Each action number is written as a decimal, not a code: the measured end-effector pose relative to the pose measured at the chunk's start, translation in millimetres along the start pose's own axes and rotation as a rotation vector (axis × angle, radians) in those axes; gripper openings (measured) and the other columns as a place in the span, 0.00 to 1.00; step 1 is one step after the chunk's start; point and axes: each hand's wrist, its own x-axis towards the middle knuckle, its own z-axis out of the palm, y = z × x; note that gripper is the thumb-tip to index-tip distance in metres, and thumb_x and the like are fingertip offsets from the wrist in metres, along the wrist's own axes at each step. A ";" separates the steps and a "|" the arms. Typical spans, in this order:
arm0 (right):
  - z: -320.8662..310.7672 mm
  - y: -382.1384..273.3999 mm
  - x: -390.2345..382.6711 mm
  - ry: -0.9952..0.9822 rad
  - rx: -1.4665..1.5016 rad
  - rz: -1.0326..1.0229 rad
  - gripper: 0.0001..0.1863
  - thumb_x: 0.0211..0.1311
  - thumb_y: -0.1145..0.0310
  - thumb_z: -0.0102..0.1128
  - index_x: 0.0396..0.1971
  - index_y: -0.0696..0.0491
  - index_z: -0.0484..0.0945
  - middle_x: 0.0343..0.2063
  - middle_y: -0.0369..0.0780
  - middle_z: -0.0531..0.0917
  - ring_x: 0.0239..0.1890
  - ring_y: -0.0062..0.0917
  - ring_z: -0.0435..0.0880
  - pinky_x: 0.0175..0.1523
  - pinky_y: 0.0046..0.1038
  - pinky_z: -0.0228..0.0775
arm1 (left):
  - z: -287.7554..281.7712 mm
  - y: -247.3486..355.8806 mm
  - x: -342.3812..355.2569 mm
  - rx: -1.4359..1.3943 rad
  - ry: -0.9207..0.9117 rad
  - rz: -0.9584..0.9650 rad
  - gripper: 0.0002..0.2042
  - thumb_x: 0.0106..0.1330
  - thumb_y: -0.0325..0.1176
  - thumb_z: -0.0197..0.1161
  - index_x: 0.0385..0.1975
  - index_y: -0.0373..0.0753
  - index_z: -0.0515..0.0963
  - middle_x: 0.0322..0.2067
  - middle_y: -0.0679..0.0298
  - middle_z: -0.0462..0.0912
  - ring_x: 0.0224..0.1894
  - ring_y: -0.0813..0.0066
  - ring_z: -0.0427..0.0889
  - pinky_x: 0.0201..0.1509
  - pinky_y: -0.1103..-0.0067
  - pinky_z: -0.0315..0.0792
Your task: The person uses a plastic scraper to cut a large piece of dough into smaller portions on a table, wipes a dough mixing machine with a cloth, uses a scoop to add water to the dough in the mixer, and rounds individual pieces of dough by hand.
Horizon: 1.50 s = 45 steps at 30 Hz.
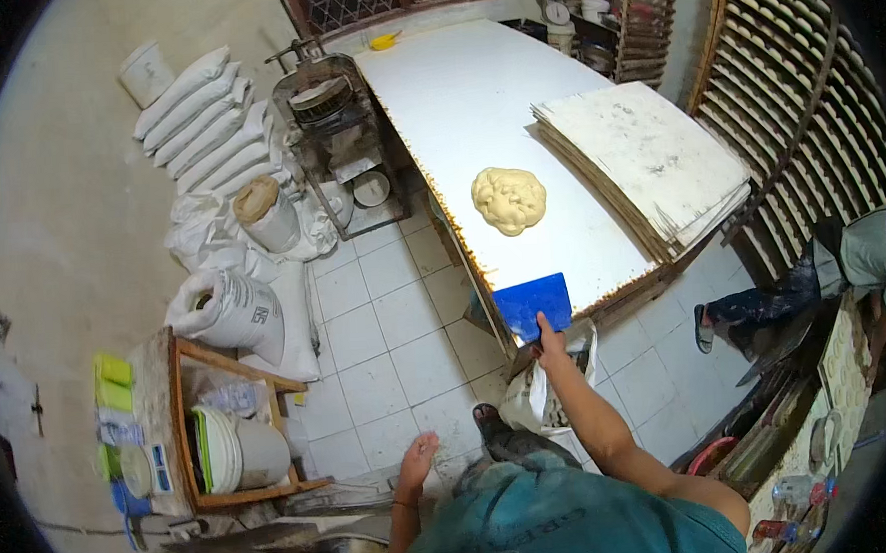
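A blue plastic dough scraper (533, 304) is in my right hand (552, 341), its flat blade lying over the near corner of the white table (434, 97). My thumb presses on its face, and the other fingers are hidden beneath it. Just beyond the scraper rests a lumpy mound of pale yellow dough (509, 201), apart from it. Low at my left side hangs my left hand (419, 460), empty and loosely open above the tiled floor.
Thin boards (647, 156) are stacked on the table's right side. Flour sacks (209, 118) and a metal machine (324, 112) stand left. A wooden stand (180, 420) holds buckets. Filled racks (804, 87) and another person (853, 255) are at right.
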 end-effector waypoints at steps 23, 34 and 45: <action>179.9 -156.0 -28.4 0.509 0.340 -0.681 0.21 0.46 0.73 0.61 0.42 0.59 0.67 0.36 0.38 0.75 0.36 0.23 0.74 0.44 0.25 0.65 | 247.3 422.9 605.0 0.949 -0.700 0.800 0.32 0.51 0.56 0.51 0.46 0.33 0.65 0.43 0.49 0.69 0.49 0.57 0.65 0.53 0.72 0.60; 306.3 -308.9 104.8 0.588 -1.250 -0.454 0.11 0.49 0.71 0.51 0.32 0.56 0.64 0.16 0.49 0.74 0.22 0.44 0.75 0.25 0.41 0.64 | 181.8 466.9 589.5 1.238 -1.209 0.573 0.31 0.37 0.57 0.62 0.29 0.31 0.73 0.27 0.48 0.77 0.31 0.54 0.77 0.36 0.70 0.70; 308.7 -317.2 178.9 0.351 -1.334 -0.472 0.12 0.46 0.71 0.52 0.33 0.56 0.67 0.20 0.51 0.75 0.27 0.44 0.75 0.31 0.40 0.67 | 135.5 424.9 605.9 1.002 -1.180 0.646 0.21 0.47 0.45 0.59 0.31 0.31 0.72 0.24 0.47 0.75 0.30 0.50 0.74 0.35 0.66 0.67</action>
